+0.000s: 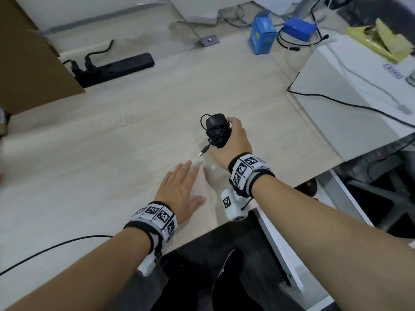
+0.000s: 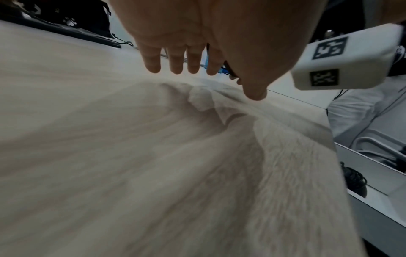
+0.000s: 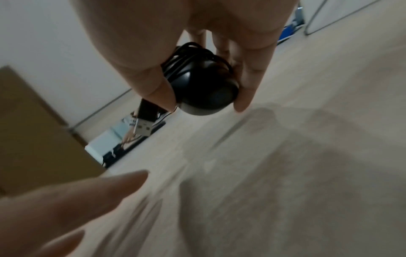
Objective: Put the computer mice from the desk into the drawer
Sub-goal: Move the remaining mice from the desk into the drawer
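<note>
Left hand [image 1: 179, 189] flat, fingers straight; right hand [image 1: 233, 140] grip around cable-wrapped mouse [image 1: 216, 130].

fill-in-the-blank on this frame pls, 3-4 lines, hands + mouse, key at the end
1. The black mouse is held in the person's ____ hand.
2. The mouse's cable is wound around its body, and its loose end carries a ____ plug.
3. The left hand is open and holds ____.
4. In the left wrist view, another black mouse already lies in the open white ____.

Missing words: right; USB; nothing; drawer
</note>
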